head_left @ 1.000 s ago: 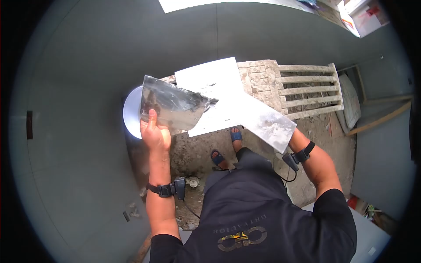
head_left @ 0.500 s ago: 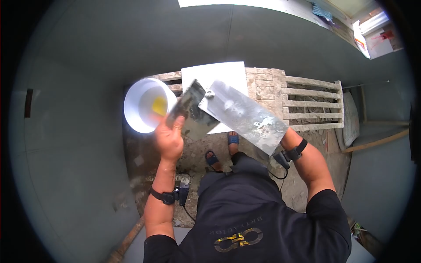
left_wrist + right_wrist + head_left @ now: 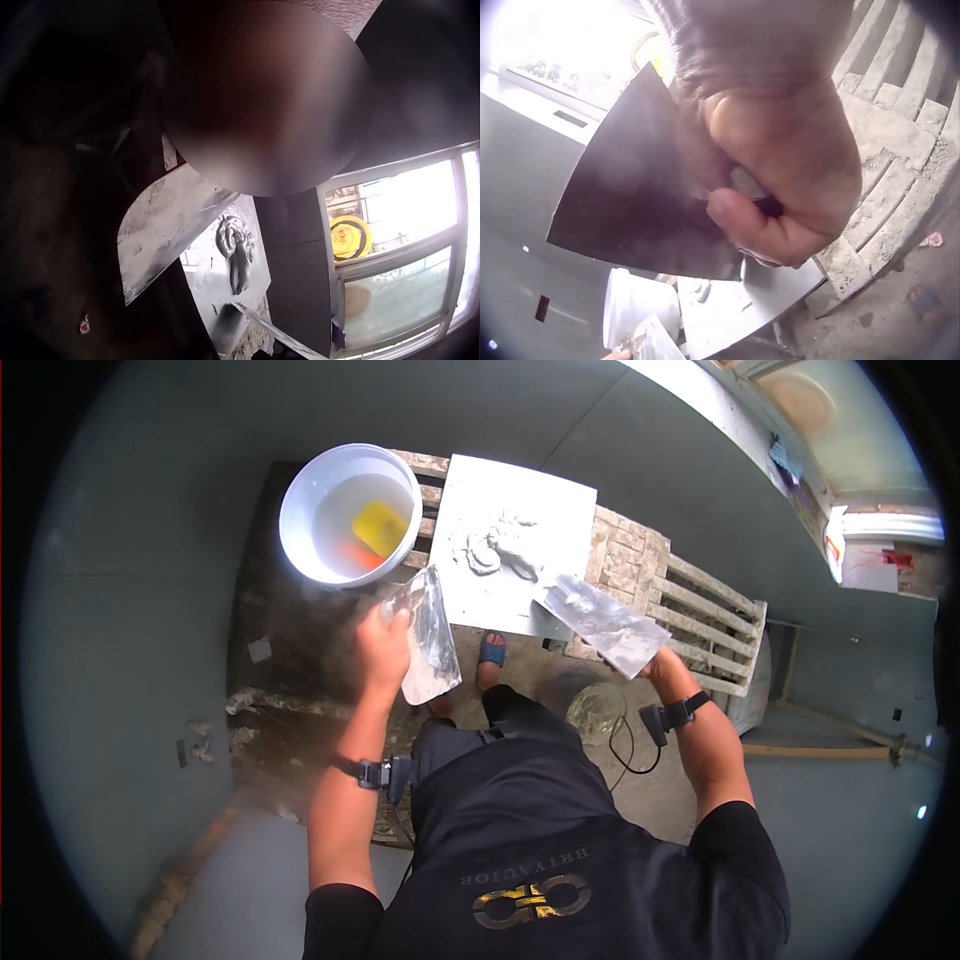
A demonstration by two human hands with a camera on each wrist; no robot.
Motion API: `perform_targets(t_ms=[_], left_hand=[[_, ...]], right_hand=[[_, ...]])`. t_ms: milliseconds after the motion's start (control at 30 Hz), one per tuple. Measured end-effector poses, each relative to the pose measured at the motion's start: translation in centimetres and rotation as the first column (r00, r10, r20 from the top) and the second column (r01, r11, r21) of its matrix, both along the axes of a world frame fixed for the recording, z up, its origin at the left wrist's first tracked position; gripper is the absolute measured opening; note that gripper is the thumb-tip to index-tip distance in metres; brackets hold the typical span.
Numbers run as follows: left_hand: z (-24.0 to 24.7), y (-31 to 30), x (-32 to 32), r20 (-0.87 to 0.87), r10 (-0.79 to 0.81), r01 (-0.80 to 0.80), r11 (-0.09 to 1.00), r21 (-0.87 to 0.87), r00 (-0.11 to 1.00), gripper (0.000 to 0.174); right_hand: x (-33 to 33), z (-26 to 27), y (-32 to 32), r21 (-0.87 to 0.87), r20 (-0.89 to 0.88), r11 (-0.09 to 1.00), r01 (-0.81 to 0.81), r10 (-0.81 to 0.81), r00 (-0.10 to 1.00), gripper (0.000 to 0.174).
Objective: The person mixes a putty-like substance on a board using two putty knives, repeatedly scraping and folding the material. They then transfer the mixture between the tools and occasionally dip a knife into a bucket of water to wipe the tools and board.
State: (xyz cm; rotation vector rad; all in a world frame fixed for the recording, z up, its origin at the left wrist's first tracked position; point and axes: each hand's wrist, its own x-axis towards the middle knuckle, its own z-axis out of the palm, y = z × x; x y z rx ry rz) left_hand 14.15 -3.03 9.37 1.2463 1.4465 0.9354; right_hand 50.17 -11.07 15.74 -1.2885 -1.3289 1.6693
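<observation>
My left hand [image 3: 383, 645] grips a wide metal scraper [image 3: 432, 645] smeared with pale putty, its blade tilted beside the near left corner of a white board [image 3: 560, 520]. In the left wrist view that hand is a blur above the scraper blade [image 3: 161, 225]. My right hand [image 3: 787, 180] curls round the handle of a flat plastering trowel [image 3: 637, 180]. In the head view the trowel plate [image 3: 605, 625] reaches over the board's near right corner, with putty streaks on its face. A wet heap of white putty [image 3: 500, 548] lies on the board.
The board rests on a slatted, plaster-crusted bench [image 3: 710, 605]. At its left stands a white bucket [image 3: 300, 520] with a yellow thing [image 3: 380, 528] in water. A grey wall [image 3: 200, 420] runs behind, and a window [image 3: 397, 277] shows at the right.
The scraper and trowel, overlapping half a second ago, have moved apart to left and right. A putty heap now shows on the board. The head view has shifted, bringing the bucket's inside into sight.
</observation>
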Motion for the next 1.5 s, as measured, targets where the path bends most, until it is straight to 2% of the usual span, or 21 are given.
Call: perform_targets(t_ms=[67,167,200,300,333,367,433,500,567,633,767,900,1067,1167,1233,1267,1300,1333,1400,1433,1500], left_hand=[[-0.8,0.4,1.3,-0.125,0.030,-0.026,0.999,0.034,0.992,0.021],[-1.5,1.2,2.7,-0.230,0.085,-0.073,0.995,0.063,0.969,0.020],[-1.2,1.2,3.1,-0.273,0.102,-0.091,0.995,0.051,0.957,0.019],[-2.0,1.8,3.6,-0.308,0.141,-0.129,0.990,0.059,0.941,0.017],[-2.0,1.8,3.8,-0.310,0.154,-0.146,0.988,0.049,0.938,0.016],[-1.7,1.8,3.9,-0.313,0.166,-0.162,0.986,0.037,0.935,0.016],[-1.3,1.5,3.8,-0.321,0.177,-0.181,0.983,0.018,0.930,0.017],[-1.5,1.6,3.8,-0.329,0.171,-0.179,0.984,0.006,0.929,0.022],[-2.4,1.6,3.5,-0.333,0.174,-0.178,0.984,0.017,0.927,0.022],[-2.6,1.6,3.4,-0.346,0.175,-0.177,0.984,0.026,0.922,0.022],[-1.8,1.6,3.6,-0.356,0.139,-0.154,0.988,-0.013,0.924,0.022],[-2.4,1.9,3.3,-0.374,0.147,-0.158,0.987,0.002,0.916,0.017],[-2.2,1.9,3.2,-0.396,0.127,-0.144,0.989,-0.013,0.909,0.019],[-2.0,2.0,3.3,-0.399,0.145,-0.152,0.988,0.012,0.905,0.020],[-2.7,1.9,3.3,-0.375,0.179,-0.189,0.982,0.012,0.909,0.021],[-2.5,1.8,3.1,-0.381,0.149,-0.165,0.986,-0.008,0.912,0.022],[-3.1,1.7,3.2,-0.360,0.177,-0.186,0.983,0.010,0.916,0.022],[-2.8,1.7,3.2,-0.358,0.162,-0.175,0.985,-0.004,0.920,0.022],[-2.0,1.8,3.0,-0.358,0.145,-0.163,0.986,-0.021,0.922,0.022],[-1.8,1.8,3.0,-0.359,0.150,-0.171,0.985,-0.027,0.921,0.022],[-2.2,1.7,3.2,-0.351,0.153,-0.180,0.983,-0.044,0.924,0.023]], right_hand=[[-0.8,0.1,1.2,-0.408,-0.395,0.909,0.091,-0.265,0.880,0.053],[-0.1,-3.4,2.9,-0.567,-0.431,0.809,0.155,-0.452,0.781,0.046],[0.0,-4.1,3.7,-0.700,-0.354,0.687,0.193,-0.569,0.742,0.042],[-1.0,-2.8,5.6,-0.606,-0.249,0.757,0.245,-0.473,0.845,0.042],[-2.0,-1.2,6.6,-0.375,0.274,0.869,0.322,-0.228,0.934,0.041],[-3.2,0.8,7.6,-0.137,0.750,0.965,0.224,-0.047,0.660,0.040],[-3.7,1.2,6.8,0.252,0.850,0.967,-0.042,-0.200,0.488,0.038],[-5.7,2.1,6.8,0.366,0.869,0.912,-0.184,-0.264,0.419,0.042],[-7.6,1.8,6.6,0.112,0.981,0.952,-0.283,-0.061,0.185,0.051],[-7.1,-0.4,6.2,0.245,0.967,0.825,-0.509,-0.173,0.185,0.048],[-8.2,4.4,9.2,-0.023,0.999,0.853,-0.522,0.042,0.026,0.043],[-10.2,5.0,10.1,0.098,0.995,0.799,-0.594,-0.094,0.037,0.048],[-10.6,2.3,10.9,-0.099,0.995,0.789,-0.606,0.066,-0.075,0.051],[-9.5,6.3,12.6,-0.112,0.981,0.863,-0.493,0.175,0.083,0.048],[-5.7,5.9,13.3,0.042,0.952,0.875,-0.482,0.111,0.285,0.032],[-4.9,6.7,14.1,-0.180,0.904,0.961,-0.211,0.246,0.350,0.031],[-3.8,7.6,14.6,-0.407,0.830,0.910,0.080,0.332,0.448,0.031],[1.3,5.3,15.1,-0.280,0.765,0.935,-0.219,0.355,0.537,0.029],[8.4,2.0,15.8,-0.439,0.556,0.873,-0.211,0.449,0.700,0.022],[11.3,0.6,15.6,-0.380,0.377,0.891,-0.247,0.393,0.838,0.023],[13.3,0.6,15.9,-0.478,0.145,0.876,-0.059,0.145,0.979,0.023]])
